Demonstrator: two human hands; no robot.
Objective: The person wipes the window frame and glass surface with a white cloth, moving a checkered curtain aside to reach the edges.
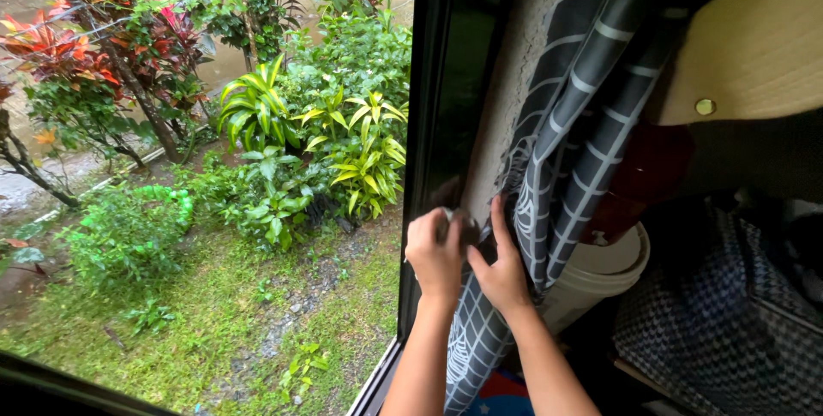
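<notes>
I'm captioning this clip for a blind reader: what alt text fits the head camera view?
Two bare hands, the left hand and right hand, press together on a grey web-patterned curtain beside a black window frame; the left pinches a small object too hidden to identify. Outside lies a wet garden of green and red plants; a white bucket stands behind the curtain.

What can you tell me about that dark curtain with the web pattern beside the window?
The curtain looks like thin fabric, dark grey with white web-like lines. It hangs gathered into folds, slanting down from the upper right against a rough wall next to the black window frame. The right hand lies flat on its lower part; the left hand is beside it. A white bucket stands behind it.
</notes>
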